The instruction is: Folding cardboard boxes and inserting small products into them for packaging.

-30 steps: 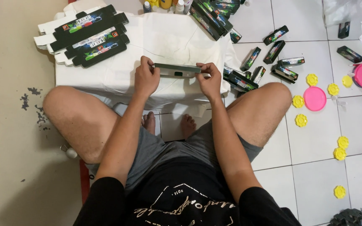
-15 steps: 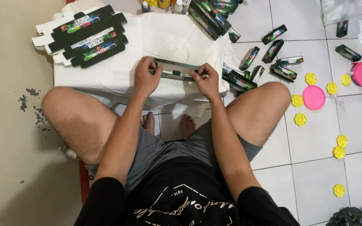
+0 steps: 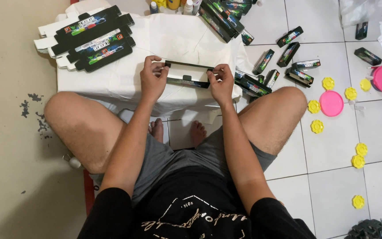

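I hold a long, narrow black carton (image 3: 188,73) with a white inside, spread open between my hands above a low table covered in white cloth (image 3: 124,79). My left hand (image 3: 152,81) grips its left end and my right hand (image 3: 221,82) pinches its right end. A stack of flat, unfolded black cartons (image 3: 91,40) lies on the table's far left corner.
Several folded black cartons (image 3: 253,84) lie on the tiled floor to the right, with more in a pile (image 3: 222,15) at the top. Yellow scalloped lids (image 3: 315,107), pink round lids (image 3: 331,103) and small bottles (image 3: 155,6) are scattered about. My bare knees flank the table.
The carton went from a flat closed strip to spread open, showing its white inside. Both hands shifted slightly apart at its ends.
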